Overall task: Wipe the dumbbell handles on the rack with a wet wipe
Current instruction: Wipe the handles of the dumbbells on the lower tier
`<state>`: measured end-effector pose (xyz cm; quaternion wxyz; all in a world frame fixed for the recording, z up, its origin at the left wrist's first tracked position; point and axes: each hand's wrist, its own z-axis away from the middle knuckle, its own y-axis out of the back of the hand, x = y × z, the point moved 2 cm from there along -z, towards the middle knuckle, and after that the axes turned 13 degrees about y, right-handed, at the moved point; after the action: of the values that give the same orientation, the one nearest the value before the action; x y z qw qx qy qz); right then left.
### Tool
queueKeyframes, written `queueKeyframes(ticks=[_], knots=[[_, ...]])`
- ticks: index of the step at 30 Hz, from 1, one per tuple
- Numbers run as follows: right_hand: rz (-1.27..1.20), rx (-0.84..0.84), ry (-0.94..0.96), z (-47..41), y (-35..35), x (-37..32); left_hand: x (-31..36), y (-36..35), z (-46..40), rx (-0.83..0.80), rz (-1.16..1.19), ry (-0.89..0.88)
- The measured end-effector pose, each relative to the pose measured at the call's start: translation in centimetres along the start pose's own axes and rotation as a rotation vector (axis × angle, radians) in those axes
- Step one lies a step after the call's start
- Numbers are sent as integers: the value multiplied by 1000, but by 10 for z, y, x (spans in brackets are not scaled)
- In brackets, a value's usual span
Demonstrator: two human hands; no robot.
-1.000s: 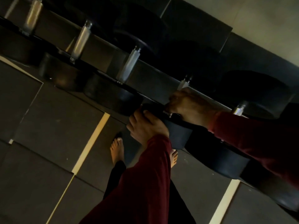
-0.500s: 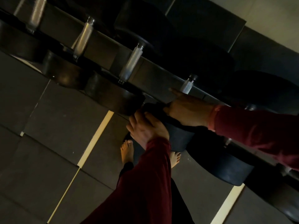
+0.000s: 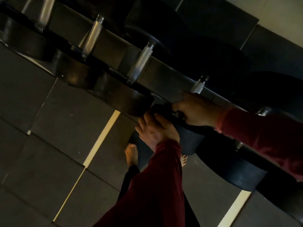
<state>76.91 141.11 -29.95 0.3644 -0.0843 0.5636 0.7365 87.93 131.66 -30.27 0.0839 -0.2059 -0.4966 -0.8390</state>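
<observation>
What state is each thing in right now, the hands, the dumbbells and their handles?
Left hand: resting on the front weight head of a racked dumbbell, fingers straight.
Right hand: on that dumbbell's handle; grip and any wipe hidden.
Dumbbell: lying on the rack.
Bare handle: uncovered, untouched.
Second bare handle: uncovered, untouched.
Rack: loaded with dumbbells.

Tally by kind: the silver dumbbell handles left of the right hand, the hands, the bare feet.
Silver handles: 3
Hands: 2
Bare feet: 2
Total: 7
</observation>
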Motion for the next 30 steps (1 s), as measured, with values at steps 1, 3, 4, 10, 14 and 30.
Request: queueKeyframes(ticks=[1, 3, 4, 10, 14, 30], knots=[[-77, 83, -60, 10, -1, -1, 0, 0, 0, 11, -10, -15], [-299, 265, -235, 30, -10, -5, 1, -1, 1, 11, -2, -7], [-408, 357, -324, 37, -15, -8, 1, -1, 1, 7, 13, 10], [-630, 549, -777, 42, -35, -11, 5, 1, 3, 16, 23, 2], [-570, 562, -898, 35, -44, -2, 4, 0, 2, 2, 4, -13], [-588, 751, -825, 44, -39, -19, 6, -1, 2, 4, -10, -39]])
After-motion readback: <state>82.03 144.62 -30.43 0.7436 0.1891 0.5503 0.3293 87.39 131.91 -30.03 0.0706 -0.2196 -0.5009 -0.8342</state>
